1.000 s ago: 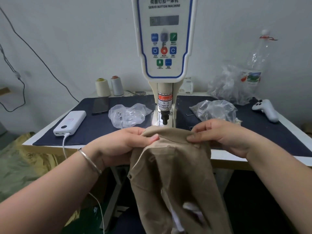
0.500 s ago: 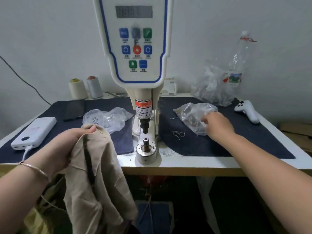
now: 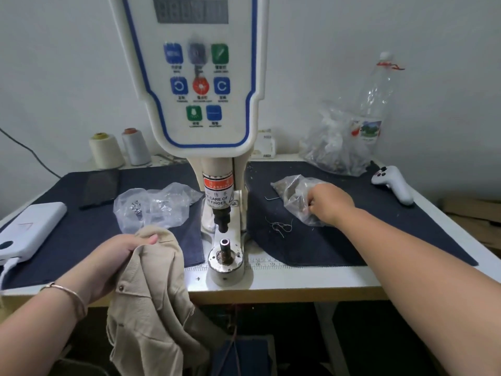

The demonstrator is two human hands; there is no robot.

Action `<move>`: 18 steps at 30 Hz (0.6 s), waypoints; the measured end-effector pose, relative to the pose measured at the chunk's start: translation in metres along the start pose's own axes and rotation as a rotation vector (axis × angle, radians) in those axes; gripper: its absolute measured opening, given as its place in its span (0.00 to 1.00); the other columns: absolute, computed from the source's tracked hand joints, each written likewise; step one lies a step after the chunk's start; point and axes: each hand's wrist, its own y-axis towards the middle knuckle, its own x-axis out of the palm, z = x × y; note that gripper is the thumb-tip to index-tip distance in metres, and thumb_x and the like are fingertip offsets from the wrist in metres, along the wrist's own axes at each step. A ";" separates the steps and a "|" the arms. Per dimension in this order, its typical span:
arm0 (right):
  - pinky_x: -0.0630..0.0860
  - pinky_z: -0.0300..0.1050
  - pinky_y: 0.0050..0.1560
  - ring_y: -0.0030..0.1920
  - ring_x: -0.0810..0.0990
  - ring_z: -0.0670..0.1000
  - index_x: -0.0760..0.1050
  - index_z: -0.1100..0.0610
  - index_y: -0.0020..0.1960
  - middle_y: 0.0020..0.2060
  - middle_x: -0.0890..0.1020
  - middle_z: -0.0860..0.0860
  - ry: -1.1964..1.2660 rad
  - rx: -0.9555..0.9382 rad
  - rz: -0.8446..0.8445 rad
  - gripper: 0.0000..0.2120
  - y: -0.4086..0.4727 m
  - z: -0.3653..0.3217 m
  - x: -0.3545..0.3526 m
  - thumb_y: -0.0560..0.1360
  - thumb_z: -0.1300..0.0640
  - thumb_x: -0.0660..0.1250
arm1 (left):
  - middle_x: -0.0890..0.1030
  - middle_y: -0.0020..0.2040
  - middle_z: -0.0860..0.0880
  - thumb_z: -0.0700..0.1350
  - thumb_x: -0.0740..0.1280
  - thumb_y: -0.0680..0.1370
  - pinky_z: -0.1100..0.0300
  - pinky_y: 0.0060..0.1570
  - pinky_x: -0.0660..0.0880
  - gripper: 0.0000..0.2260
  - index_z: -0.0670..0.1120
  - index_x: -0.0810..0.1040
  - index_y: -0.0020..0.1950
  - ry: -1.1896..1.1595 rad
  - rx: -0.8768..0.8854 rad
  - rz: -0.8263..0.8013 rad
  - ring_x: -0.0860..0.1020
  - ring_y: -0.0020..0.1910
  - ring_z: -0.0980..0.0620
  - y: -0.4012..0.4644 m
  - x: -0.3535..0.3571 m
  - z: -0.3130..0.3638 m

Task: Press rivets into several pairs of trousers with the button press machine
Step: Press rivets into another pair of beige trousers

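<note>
- The button press machine (image 3: 202,104) fills twelve o'clock of the head view, its control panel up top and its punch hanging straight above the lower die post (image 3: 224,245), which stands bare at centre with no fabric and no rivet on it.
- The work table (image 3: 311,280) carries a dark mat (image 3: 352,240) on either side of the machine's column.
- The beige trousers (image 3: 151,294) hang off the table's front edge at seven o'clock, well left of the die; one small rivet or stud shows on the cloth below the waistband.
- The left hand (image 3: 119,253) grasps the waistband, thumb over the top fold, keeping the garment up beside the machine.
- The right hand (image 3: 329,202) reaches to two o'clock into a clear plastic bag (image 3: 292,196) of small dark parts; its fingers are curled into the bag, but whether they already pinch a piece I cannot tell.
- A second clear bag (image 3: 154,204) with silvery parts lies at ten o'clock, just beyond the trousers.
- Step in hand, as I judge it: fetching a rivet part before loading.
- Next move calls for seating that part squarely on the die post, then bringing the waistband across over it, fingers kept out from under the punch.
</note>
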 end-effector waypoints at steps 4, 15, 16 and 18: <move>0.71 0.45 0.62 0.64 0.75 0.55 0.72 0.57 0.67 0.64 0.76 0.54 0.005 -0.018 -0.005 0.17 0.003 0.000 0.003 0.79 0.57 0.62 | 0.85 0.42 0.39 0.48 0.72 0.69 0.50 0.47 0.76 0.12 0.39 0.87 0.40 -0.074 0.036 0.010 0.83 0.41 0.45 -0.001 0.000 -0.006; 0.72 0.45 0.50 0.56 0.78 0.57 0.79 0.57 0.56 0.55 0.80 0.55 -0.120 -0.088 -0.059 0.09 0.005 0.004 0.003 0.77 0.59 0.65 | 0.85 0.40 0.42 0.47 0.71 0.72 0.51 0.45 0.75 0.10 0.42 0.87 0.37 -0.089 0.056 -0.017 0.83 0.39 0.47 0.001 -0.001 -0.009; 0.73 0.46 0.51 0.56 0.78 0.57 0.79 0.58 0.56 0.55 0.80 0.56 -0.134 -0.104 -0.050 0.10 0.005 0.003 0.002 0.77 0.59 0.64 | 0.85 0.40 0.42 0.48 0.71 0.71 0.51 0.46 0.75 0.11 0.41 0.87 0.38 -0.087 0.051 -0.021 0.83 0.40 0.47 0.001 -0.002 -0.009; 0.74 0.48 0.55 0.57 0.78 0.58 0.78 0.60 0.58 0.56 0.80 0.57 -0.152 -0.110 -0.040 0.11 0.006 0.000 0.002 0.78 0.60 0.62 | 0.85 0.41 0.41 0.49 0.72 0.69 0.50 0.47 0.76 0.12 0.41 0.87 0.39 -0.084 0.048 -0.026 0.83 0.41 0.46 0.001 -0.003 -0.010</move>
